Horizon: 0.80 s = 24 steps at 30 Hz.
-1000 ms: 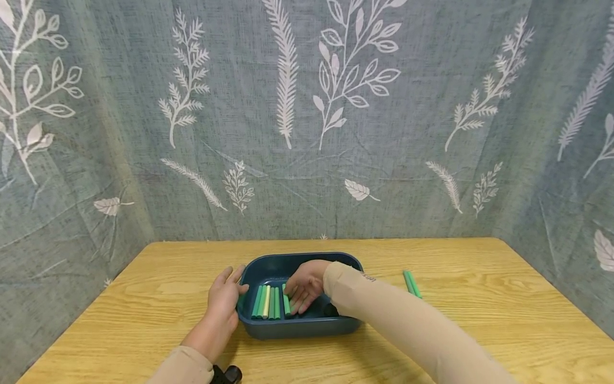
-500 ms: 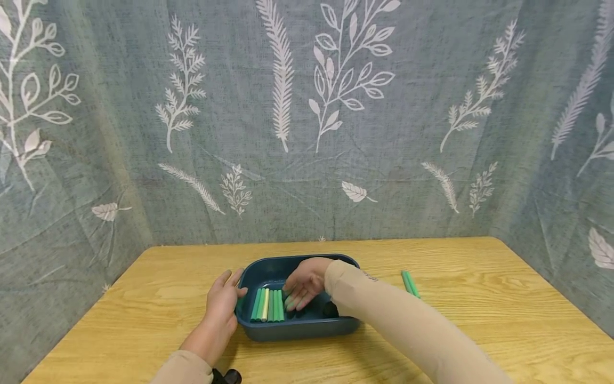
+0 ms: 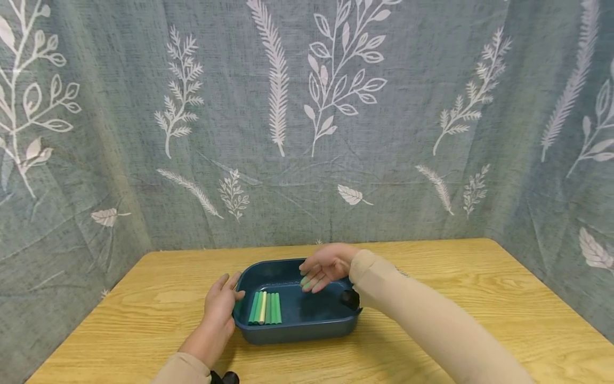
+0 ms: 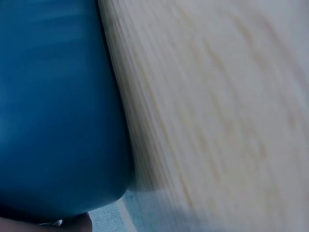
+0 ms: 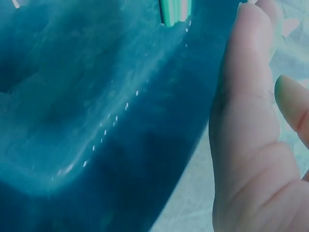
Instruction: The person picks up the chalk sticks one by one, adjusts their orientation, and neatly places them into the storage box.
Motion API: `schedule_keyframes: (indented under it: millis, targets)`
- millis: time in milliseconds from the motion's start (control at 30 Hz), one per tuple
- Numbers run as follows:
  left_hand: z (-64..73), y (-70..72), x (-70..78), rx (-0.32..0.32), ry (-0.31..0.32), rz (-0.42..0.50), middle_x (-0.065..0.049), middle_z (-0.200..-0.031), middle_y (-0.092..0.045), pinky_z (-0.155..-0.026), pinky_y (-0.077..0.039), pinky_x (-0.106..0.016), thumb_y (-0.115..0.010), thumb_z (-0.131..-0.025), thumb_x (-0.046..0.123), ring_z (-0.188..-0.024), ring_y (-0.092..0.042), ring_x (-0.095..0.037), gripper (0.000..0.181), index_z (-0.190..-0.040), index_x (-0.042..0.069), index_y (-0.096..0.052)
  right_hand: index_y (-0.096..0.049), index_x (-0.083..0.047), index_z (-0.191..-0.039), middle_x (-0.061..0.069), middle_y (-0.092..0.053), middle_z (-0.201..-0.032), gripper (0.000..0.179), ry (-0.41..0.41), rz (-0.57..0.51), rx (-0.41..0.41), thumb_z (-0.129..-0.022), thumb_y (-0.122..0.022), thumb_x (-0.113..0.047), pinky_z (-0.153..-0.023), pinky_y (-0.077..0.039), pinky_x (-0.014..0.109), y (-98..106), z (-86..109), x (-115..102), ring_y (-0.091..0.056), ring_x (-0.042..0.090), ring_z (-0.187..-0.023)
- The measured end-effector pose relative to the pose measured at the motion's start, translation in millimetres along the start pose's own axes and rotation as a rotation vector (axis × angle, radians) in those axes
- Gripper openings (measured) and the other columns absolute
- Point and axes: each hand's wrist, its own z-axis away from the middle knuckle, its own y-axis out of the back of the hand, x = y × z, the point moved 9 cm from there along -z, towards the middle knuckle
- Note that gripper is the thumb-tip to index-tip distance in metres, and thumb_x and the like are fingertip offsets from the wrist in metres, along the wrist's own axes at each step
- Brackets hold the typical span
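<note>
A dark blue plastic bin (image 3: 297,333) stands on the wooden table. Inside it, at the left, several thin sticks (image 3: 273,309), mostly green with one pale yellow, lie side by side in a row. My left hand (image 3: 220,304) holds the bin's left end, thumb over the rim and the other fingers outside. Above the right half of the bin is my right hand (image 3: 326,269), its fingers extended and palm turned inward, with nothing in it; some fingertips look green. The right wrist view shows the ends of the sticks (image 5: 175,10) beyond the bin floor.
The wooden table (image 3: 182,266) extends around the bin on all sides. A grey-blue curtain (image 3: 408,106) with white leaf prints hangs behind and at both sides. My right sleeve (image 3: 422,314) covers part of the table at the right.
My right hand has let go of a green stick, which now lies against the row, and has risen up and to the right. The left hand keeps its hold.
</note>
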Motion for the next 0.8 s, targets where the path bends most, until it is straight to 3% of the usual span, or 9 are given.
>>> schedule_keyframes:
  millis: [367, 567, 800]
  targets:
    - [-1.6, 0.6, -0.4, 0.002, -0.001, 0.015, -0.024, -0.157, -0.016, -0.115, -0.011, -0.052, -0.034, -0.09, -0.018, -0.144, 0.003, -0.043, 0.074, -0.152, -0.006, 0.004, -0.044, 0.014, -0.136, 0.027, -0.063, -0.116, 0.043, 0.07, -0.017, 0.052, -0.102, -0.048, -0.012, -0.08, -0.055, 0.033, 34, 31.3, 7, -0.068, 0.02, -0.082]
    - [-1.2, -0.1, 0.0, -0.008, -0.011, 0.015, -0.025, -0.156, -0.015, -0.115, -0.01, -0.052, -0.033, -0.09, -0.018, -0.144, 0.004, -0.044, 0.073, -0.152, -0.006, 0.005, -0.042, 0.015, -0.137, 0.019, -0.066, -0.102, 0.044, 0.088, -0.026, 0.069, -0.102, -0.047, -0.012, -0.076, -0.056, 0.03, 49, 44.5, 17, -0.068, 0.017, -0.076]
    - [-1.5, 1.1, -1.4, -0.001, -0.005, 0.012, -0.024, -0.156, -0.015, -0.115, -0.008, -0.053, -0.034, -0.091, -0.017, -0.144, 0.005, -0.044, 0.073, -0.152, -0.006, 0.004, -0.042, 0.017, -0.134, 0.015, -0.066, -0.096, 0.045, 0.113, -0.032, 0.084, -0.102, -0.048, -0.013, -0.076, -0.056, 0.031, 61, 56.5, 25, -0.067, 0.016, -0.075]
